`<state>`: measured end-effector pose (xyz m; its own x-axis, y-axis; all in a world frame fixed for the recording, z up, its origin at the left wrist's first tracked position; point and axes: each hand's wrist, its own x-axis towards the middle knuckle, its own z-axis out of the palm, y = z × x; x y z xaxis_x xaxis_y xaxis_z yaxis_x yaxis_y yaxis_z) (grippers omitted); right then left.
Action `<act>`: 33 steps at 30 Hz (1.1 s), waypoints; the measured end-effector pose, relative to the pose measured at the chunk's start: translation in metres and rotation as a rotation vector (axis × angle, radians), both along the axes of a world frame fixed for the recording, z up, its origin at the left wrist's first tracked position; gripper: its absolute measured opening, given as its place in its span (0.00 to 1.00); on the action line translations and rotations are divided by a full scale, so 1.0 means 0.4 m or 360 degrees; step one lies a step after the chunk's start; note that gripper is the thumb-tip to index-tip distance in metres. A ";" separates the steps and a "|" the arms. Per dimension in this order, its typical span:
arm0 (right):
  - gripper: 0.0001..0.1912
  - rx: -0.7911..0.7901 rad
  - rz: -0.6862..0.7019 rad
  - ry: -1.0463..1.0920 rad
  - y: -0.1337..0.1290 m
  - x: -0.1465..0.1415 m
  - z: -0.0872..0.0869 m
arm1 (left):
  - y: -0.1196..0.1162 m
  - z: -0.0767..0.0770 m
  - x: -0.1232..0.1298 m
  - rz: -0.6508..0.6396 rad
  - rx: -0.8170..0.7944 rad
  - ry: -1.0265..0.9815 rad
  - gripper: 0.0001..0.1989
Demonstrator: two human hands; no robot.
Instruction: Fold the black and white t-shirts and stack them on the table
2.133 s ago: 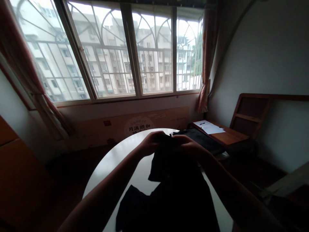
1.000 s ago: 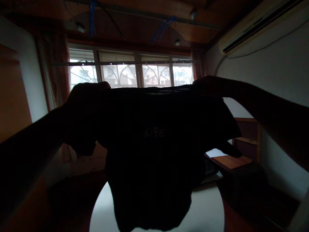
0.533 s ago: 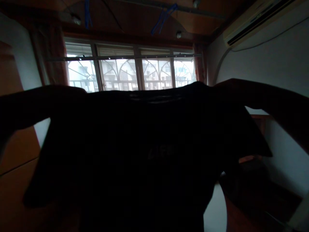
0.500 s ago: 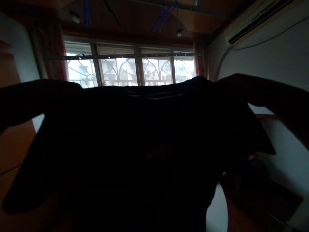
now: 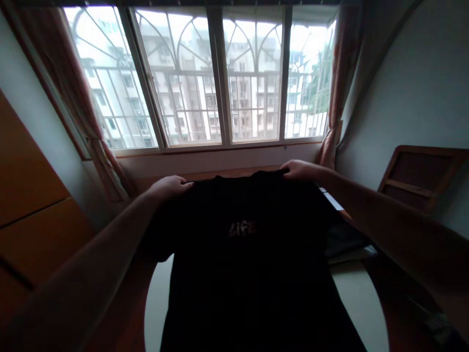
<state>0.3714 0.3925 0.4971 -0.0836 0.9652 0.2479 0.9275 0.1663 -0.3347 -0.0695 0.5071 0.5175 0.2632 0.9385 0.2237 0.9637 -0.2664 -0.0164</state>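
Observation:
A black T-shirt (image 5: 245,274) with "LIFE" printed in pale letters across its chest is stretched out in front of me. My left hand (image 5: 170,186) grips its left shoulder, fingers closed over the cloth near the collar. At the other shoulder, my right hand (image 5: 298,170) pinches the fabric the same way. The shirt's body hangs down over a pale round tabletop (image 5: 158,303), hiding most of it. Whether the lower part touches the tabletop I cannot tell.
A barred window (image 5: 220,83) spans the far wall between tied curtains (image 5: 331,132). To the left is an orange-brown cabinet (image 5: 32,166). A wooden chair or frame (image 5: 421,171) leans at the right wall. Dark folded cloth (image 5: 348,239) lies at the table's right side.
Both hands have come down with the T-shirt, from in front of the window to below its sill. The camera view has tilted downward, and the chest print is now legible.

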 end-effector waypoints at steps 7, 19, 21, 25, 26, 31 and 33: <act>0.21 -0.0183 -0.0442 -0.0274 0.262 -0.173 -0.407 | 0.170 -0.407 0.101 0.0185 -0.0137 0.0087 0.23; 0.37 -0.0298 0.0020 -0.0151 0.325 -0.289 -0.721 | 0.173 -0.702 0.205 -0.0231 -0.0350 0.0121 0.34; 0.32 -0.0304 -0.0036 -0.0174 0.327 -0.284 -0.722 | 0.176 -0.703 0.196 -0.0212 -0.0326 0.0117 0.35; 0.29 -0.0028 -0.0167 -0.0130 0.352 -0.304 -0.700 | 0.195 -0.698 0.200 -0.0192 -0.0340 0.0066 0.34; 0.30 -0.0048 -0.0160 -0.0120 0.363 -0.312 -0.698 | 0.201 -0.701 0.207 -0.0173 -0.0375 0.0051 0.35; 0.37 -0.0373 -0.0069 -0.0143 0.423 -0.324 -0.732 | 0.240 -0.736 0.236 -0.0090 -0.0407 0.0011 0.38; 0.39 -0.0382 -0.0042 -0.0168 0.442 -0.311 -0.745 | 0.259 -0.745 0.241 -0.0098 -0.0395 0.0001 0.39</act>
<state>0.2472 0.5694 0.1990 -0.0706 0.9975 0.0027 0.9625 0.0688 -0.2626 0.0269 0.6108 0.2197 0.3214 0.9469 -0.0119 0.9456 -0.3203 0.0563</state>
